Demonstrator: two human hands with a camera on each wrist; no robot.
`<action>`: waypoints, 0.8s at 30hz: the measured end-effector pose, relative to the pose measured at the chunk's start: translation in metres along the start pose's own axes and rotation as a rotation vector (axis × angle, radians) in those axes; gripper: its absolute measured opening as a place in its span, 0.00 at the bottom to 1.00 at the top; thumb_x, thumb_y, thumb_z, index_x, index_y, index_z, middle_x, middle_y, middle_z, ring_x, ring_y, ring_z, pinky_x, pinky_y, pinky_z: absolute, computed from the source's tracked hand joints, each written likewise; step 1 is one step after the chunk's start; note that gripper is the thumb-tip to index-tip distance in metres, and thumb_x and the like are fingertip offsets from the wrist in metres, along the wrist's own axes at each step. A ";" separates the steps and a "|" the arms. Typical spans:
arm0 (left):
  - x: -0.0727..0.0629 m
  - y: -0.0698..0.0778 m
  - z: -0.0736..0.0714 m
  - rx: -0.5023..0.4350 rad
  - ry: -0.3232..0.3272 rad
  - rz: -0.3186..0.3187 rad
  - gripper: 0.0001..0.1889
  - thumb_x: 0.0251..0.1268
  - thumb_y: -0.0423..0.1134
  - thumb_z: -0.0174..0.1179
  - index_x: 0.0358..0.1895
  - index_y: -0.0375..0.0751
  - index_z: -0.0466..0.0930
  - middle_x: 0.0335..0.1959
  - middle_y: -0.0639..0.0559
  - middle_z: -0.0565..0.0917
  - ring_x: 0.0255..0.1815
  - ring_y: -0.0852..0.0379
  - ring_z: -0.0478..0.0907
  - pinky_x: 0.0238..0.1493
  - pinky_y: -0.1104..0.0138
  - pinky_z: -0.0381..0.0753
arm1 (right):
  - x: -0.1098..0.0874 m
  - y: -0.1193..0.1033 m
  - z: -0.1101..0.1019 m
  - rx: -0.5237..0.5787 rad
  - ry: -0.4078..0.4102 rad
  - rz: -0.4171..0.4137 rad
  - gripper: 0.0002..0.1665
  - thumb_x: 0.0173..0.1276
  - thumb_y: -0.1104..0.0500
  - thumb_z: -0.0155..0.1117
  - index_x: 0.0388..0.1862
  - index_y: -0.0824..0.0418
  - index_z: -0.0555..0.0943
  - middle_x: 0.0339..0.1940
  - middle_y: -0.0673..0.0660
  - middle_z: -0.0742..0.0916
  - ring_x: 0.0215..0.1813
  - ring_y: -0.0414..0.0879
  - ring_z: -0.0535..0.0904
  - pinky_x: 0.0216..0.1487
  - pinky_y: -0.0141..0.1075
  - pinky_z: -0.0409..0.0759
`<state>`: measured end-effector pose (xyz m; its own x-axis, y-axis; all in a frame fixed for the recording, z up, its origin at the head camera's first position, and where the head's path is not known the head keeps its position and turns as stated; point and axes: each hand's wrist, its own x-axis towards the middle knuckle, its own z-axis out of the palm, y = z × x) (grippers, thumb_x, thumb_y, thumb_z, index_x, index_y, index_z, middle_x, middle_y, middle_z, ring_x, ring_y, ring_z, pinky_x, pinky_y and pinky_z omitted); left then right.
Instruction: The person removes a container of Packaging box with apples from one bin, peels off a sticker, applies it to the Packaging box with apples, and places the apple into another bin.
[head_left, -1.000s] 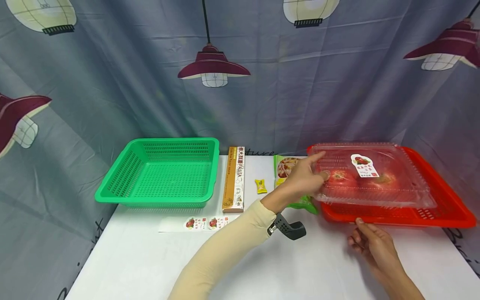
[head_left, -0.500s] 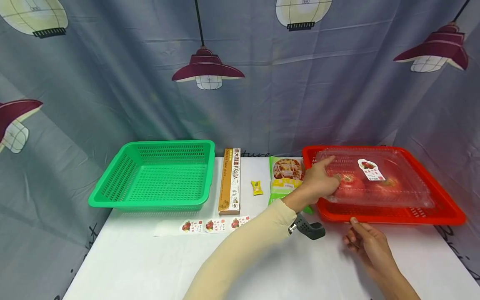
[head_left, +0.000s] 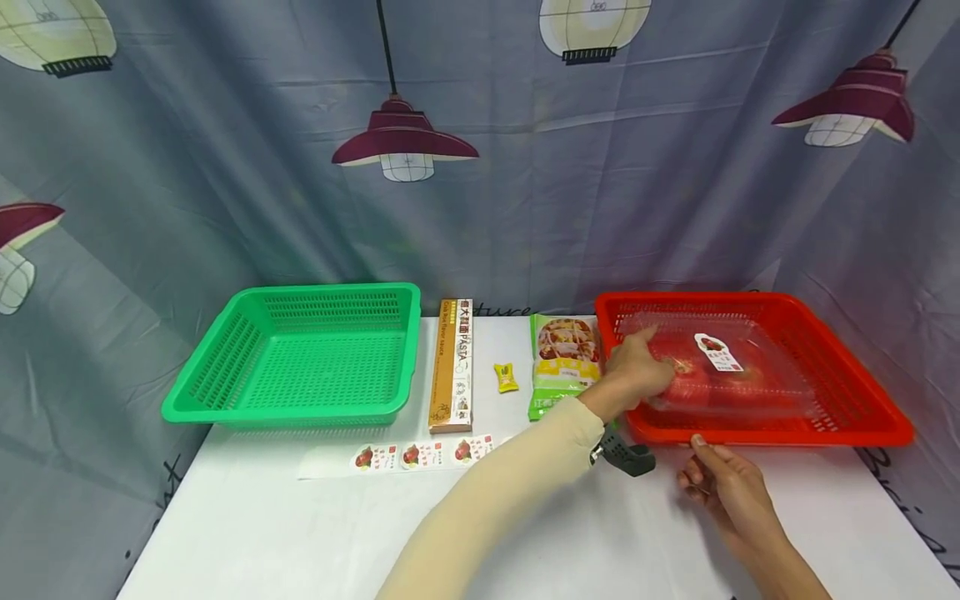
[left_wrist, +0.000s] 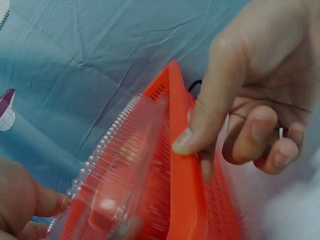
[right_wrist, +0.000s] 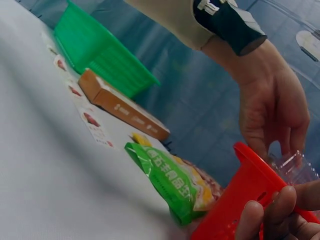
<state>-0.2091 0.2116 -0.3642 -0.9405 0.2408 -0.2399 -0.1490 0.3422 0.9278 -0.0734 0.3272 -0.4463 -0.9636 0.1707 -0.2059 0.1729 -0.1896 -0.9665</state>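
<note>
At the right, a clear plastic clamshell container with round red fruits and a white label lies within the red basket. My left hand grips its left end, thumb on the near side and fingers toward the back. In the right wrist view, the left hand's fingers reach down onto the clear plastic edge. My right hand pinches the basket's front rim; in the left wrist view its thumb presses on the rim, with the other fingers curled below.
Left of the red basket lie a green food packet, a small yellow sachet and a pasta box. A green basket stands at the far left. A strip of stickers lies in front. Grey curtain hangs behind.
The container has gone down into the red basket and slightly left, with my left hand still holding its end. The right hand stays at the basket rim. The head view has shifted a little.
</note>
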 end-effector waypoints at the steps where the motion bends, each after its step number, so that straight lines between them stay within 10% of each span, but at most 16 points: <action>1: 0.000 -0.001 0.000 0.021 0.005 0.007 0.35 0.58 0.32 0.66 0.69 0.61 0.71 0.42 0.53 0.79 0.20 0.55 0.77 0.13 0.64 0.78 | 0.001 0.000 0.000 -0.008 0.003 0.003 0.21 0.77 0.51 0.55 0.28 0.63 0.79 0.20 0.51 0.77 0.27 0.43 0.79 0.26 0.33 0.74; 14: 0.003 -0.004 0.008 0.144 0.059 0.029 0.38 0.49 0.32 0.69 0.68 0.58 0.72 0.45 0.55 0.80 0.42 0.56 0.73 0.45 0.62 0.80 | 0.007 -0.005 0.006 -0.065 0.030 0.061 0.21 0.76 0.47 0.56 0.28 0.60 0.78 0.20 0.51 0.77 0.29 0.45 0.79 0.30 0.34 0.75; 24: 0.000 -0.001 0.008 0.064 -0.111 -0.112 0.43 0.50 0.36 0.67 0.74 0.56 0.62 0.54 0.52 0.74 0.52 0.50 0.71 0.55 0.52 0.76 | 0.014 -0.006 0.007 -0.070 0.036 0.064 0.22 0.75 0.45 0.57 0.27 0.60 0.77 0.20 0.52 0.76 0.28 0.45 0.79 0.30 0.34 0.76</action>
<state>-0.2062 0.2184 -0.3670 -0.8790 0.2955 -0.3742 -0.2282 0.4285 0.8743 -0.0891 0.3236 -0.4426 -0.9422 0.1957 -0.2718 0.2489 -0.1336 -0.9593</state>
